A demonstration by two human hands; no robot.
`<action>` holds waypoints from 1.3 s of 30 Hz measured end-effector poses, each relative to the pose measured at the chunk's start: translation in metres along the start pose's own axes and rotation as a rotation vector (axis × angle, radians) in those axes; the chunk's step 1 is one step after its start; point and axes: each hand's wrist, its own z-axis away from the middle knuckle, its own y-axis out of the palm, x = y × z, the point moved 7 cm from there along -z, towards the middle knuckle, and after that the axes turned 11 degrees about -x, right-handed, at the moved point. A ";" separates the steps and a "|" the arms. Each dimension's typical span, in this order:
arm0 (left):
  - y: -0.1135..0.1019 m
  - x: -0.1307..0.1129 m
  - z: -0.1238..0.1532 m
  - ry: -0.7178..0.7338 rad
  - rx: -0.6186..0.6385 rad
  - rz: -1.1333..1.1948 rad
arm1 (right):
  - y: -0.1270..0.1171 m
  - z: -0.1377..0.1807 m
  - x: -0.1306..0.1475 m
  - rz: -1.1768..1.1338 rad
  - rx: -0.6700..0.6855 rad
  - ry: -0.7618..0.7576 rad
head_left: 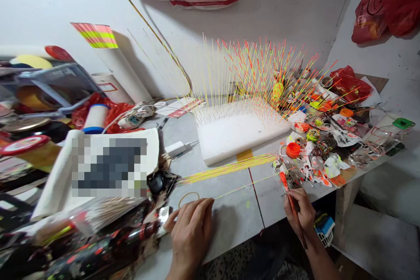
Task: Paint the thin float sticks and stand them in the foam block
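Nearest, at bottom centre of the frame, the left hand (190,232) rested on the pale grey counter (229,223), fingers loosely curled at the end of a long, thin yellow-green stick (246,189); whether it actually pinched the stick could not be told. The stick ran across the lower middle of the frame toward the right hand (302,214), which was closed firmly around a slim orange-red brush (293,212), its tip near the far end of the stick. Close work like this wanted the stick kept straight and steady between both hands, with the brush held light.

A thin tan rubber band (188,199) lay just beside the left hand. Behind the stick, a flat bundle of thin yellow and red sticks (226,170) lay on the counter. To the lower left, a clear plastic bag (93,216) held many thin sticks. Lower right, below the counter edge, sat a small white-and-blue wire basket (323,232), contents unclear.

Further up, a white foam block (243,133) held dozens of upright thin yellow and red sticks. To its right, paint-smeared scraps surrounded an orange bottle cap (293,149) and a clear plastic bottle with a green cap (383,138). Red plastic bags (385,6) lay at the upper right.
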 end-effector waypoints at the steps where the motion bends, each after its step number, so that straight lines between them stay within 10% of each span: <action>1: 0.000 -0.001 0.000 0.003 0.000 0.000 | 0.000 0.000 0.000 0.002 0.002 -0.002; 39: -0.001 -0.005 0.002 -0.018 0.000 -0.026 | 0.017 0.009 0.018 -0.037 0.082 -0.016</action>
